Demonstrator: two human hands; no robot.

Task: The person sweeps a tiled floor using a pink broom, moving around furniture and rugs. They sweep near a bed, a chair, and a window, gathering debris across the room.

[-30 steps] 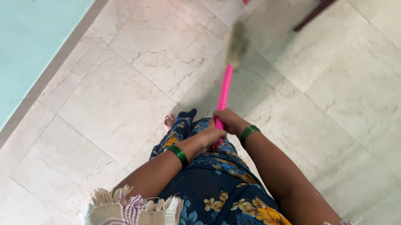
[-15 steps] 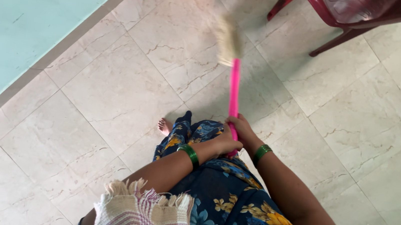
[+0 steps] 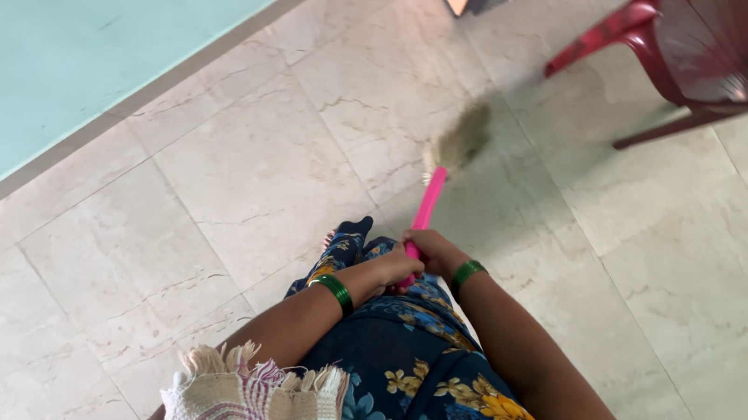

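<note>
The left hand (image 3: 389, 267) and the right hand (image 3: 429, 245) are both closed around the lower end of the bright pink plastic handle of a soft grass broom (image 3: 428, 209), held close together just in front of the blue flowered skirt (image 3: 411, 383); each wrist carries a green bangle. Beyond the hands the handle goes away and slightly right, and the pale brush head (image 3: 460, 142) is blurred, low over the cream marble floor tiles (image 3: 237, 176). Further out, right of the brush, stand the legs of a dark red plastic chair (image 3: 692, 59). I think the brush could hit a chair leg if the stroke goes wide to the right; the grip near the very end of the handle may also give weak control. The bare toes under the skirt hem are near the sweeping path; left of the hands is the pale green wall (image 3: 66, 25).
</note>
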